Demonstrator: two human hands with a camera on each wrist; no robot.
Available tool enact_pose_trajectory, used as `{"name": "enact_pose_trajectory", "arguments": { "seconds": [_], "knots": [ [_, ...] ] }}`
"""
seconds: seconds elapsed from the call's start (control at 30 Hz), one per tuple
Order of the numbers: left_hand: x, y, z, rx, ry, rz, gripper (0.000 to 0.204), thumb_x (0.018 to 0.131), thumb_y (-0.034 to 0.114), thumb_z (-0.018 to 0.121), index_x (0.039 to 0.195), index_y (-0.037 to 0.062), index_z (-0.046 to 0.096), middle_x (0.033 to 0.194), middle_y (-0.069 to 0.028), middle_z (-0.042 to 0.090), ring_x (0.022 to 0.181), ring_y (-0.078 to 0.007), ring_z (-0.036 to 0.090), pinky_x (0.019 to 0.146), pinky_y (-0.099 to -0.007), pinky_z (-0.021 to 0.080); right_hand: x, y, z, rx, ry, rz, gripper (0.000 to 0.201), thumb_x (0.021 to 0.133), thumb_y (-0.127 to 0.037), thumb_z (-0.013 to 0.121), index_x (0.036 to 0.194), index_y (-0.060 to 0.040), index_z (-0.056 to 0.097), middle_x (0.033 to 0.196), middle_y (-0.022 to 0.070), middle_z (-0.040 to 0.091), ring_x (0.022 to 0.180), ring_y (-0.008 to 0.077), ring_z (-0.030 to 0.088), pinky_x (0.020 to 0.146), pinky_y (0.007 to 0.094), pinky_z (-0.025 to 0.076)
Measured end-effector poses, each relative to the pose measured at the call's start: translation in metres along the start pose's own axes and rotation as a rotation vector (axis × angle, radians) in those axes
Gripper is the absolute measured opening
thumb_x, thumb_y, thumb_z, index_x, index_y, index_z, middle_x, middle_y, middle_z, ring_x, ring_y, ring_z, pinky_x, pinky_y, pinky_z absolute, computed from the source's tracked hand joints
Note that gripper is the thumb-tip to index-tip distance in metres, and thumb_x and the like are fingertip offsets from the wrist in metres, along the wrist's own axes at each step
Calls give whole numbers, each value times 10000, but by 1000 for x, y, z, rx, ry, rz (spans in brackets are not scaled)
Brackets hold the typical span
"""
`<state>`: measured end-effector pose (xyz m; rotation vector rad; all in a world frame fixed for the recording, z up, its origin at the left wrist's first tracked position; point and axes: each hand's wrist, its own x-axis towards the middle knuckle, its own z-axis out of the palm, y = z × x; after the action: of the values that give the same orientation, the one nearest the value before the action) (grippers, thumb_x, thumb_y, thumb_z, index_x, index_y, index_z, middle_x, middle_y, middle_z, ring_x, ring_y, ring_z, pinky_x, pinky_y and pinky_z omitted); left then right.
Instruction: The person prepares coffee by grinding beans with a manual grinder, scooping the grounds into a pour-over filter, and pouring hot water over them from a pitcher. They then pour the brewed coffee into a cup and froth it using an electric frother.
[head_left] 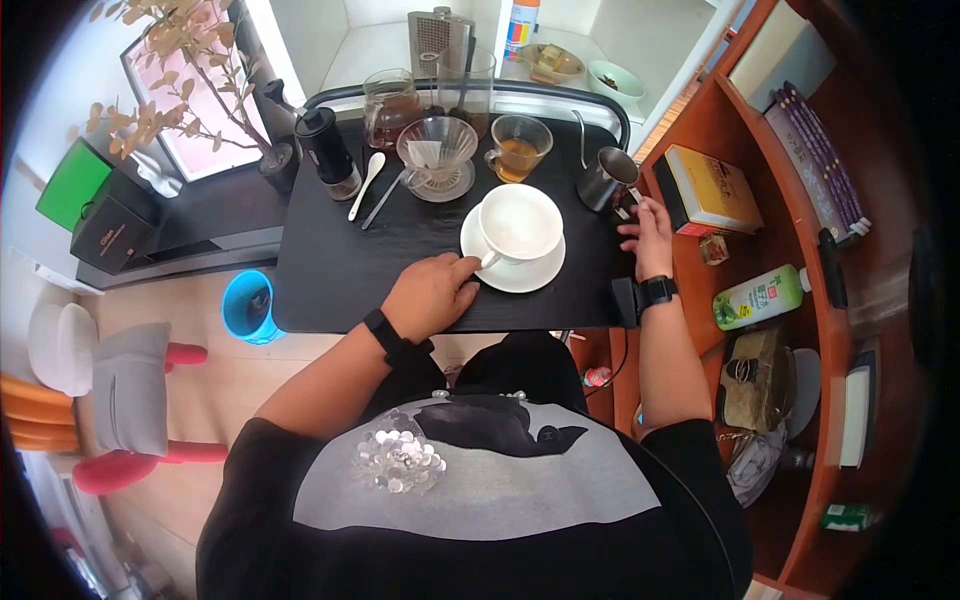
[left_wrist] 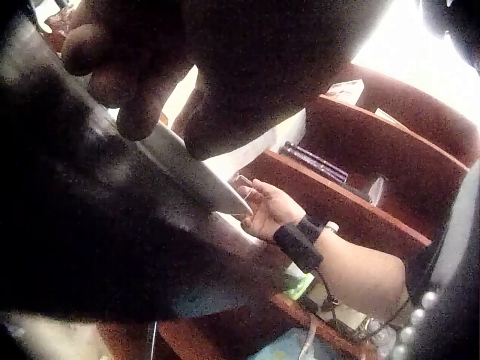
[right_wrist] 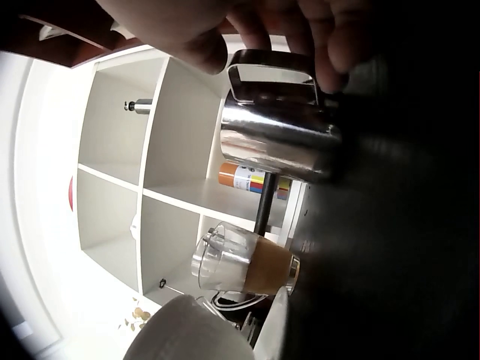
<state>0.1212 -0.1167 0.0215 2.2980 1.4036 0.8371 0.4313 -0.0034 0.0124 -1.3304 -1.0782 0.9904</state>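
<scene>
A white cup [head_left: 520, 222] stands on a white saucer [head_left: 545, 275] at the middle of the black table. My left hand [head_left: 430, 295] lies at the saucer's near left edge, fingertips right at the cup's handle [head_left: 489, 261]. Thumb and index finger stand apart beside the saucer [left_wrist: 196, 178] in the left wrist view. A steel pitcher [head_left: 605, 180] with a thin curved spout stands at the right. My right hand [head_left: 652, 240] is at its angular handle [right_wrist: 274, 58], fingers spread on both sides of it and loosely bent.
Behind the cup are a glass cup of amber liquid [head_left: 517, 150], a glass dripper [head_left: 437, 150] and a carafe [head_left: 391, 110]. A white spoon [head_left: 367, 187] and a black hand grinder [head_left: 327, 150] are at left. A brown shelf [head_left: 700, 285] borders the table's right.
</scene>
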Motion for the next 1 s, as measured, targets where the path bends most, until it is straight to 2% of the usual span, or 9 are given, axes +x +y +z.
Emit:
{"name": "enact_pose_trajectory", "arguments": {
  "seconds": [0.13,0.2,0.33,0.4,0.7,0.8,0.87,0.9,1.0],
  "knots": [
    [-12,-7,-3,46,29,-18,207,751,158,608,926,51,581,760,-121,561,728,-307,568,646,-396,458,-17,8,2,-141,182,-320,251,877,-227,539,1058,-54,525,873,18,525,633,70,488,533,202,416],
    [-18,-8,-6,37,26,-19,209,749,168,616,917,49,579,750,-119,554,721,-306,566,636,-398,456,-34,1,11,-229,-17,-365,188,887,-199,517,1028,-78,546,868,3,576,611,34,473,463,148,345],
    [-29,-11,-13,34,59,-38,216,737,171,636,905,45,582,724,-115,535,695,-300,555,616,-391,450,-52,-43,54,-220,-482,-80,216,874,-188,533,1042,-62,584,775,1,569,620,45,502,519,183,401],
    [-34,-12,-16,33,88,-42,210,733,165,641,895,43,585,717,-115,529,685,-298,550,609,-388,447,-42,-46,74,-195,-685,3,342,876,-227,520,1174,-59,499,795,13,576,598,61,511,473,194,400],
    [-45,-24,-22,-98,144,-103,172,742,90,621,904,35,611,715,-112,517,682,-279,543,607,-356,445,-1,-26,145,-20,-813,337,498,889,-165,480,1340,-65,296,782,57,568,655,96,554,544,209,450],
    [-42,-44,-24,-350,169,-205,226,796,51,569,1021,48,588,811,-68,547,724,-179,560,613,-287,442,-4,-22,149,39,-800,316,529,883,-173,500,1353,-73,278,783,62,569,665,100,558,584,211,460],
    [-31,-55,-31,-826,152,-495,327,841,63,525,1167,52,504,976,-52,552,834,-147,566,676,-265,458,-4,-23,149,-28,-797,264,557,880,-179,515,1363,-68,261,790,60,572,667,99,552,604,214,454],
    [-25,-64,-36,-828,95,-495,412,873,116,498,1269,56,398,1123,-73,505,922,-169,558,722,-271,462,-4,-22,150,-28,-796,262,557,880,-179,515,1363,-68,261,790,60,572,667,99,552,604,214,454],
    [2,-65,-48,-996,175,-654,448,897,187,475,1310,66,352,1230,-108,447,1015,-200,528,767,-290,456,-1,-16,153,-161,-820,99,585,877,-211,529,1368,-58,249,791,51,564,666,96,539,606,220,444]
  ]
}}
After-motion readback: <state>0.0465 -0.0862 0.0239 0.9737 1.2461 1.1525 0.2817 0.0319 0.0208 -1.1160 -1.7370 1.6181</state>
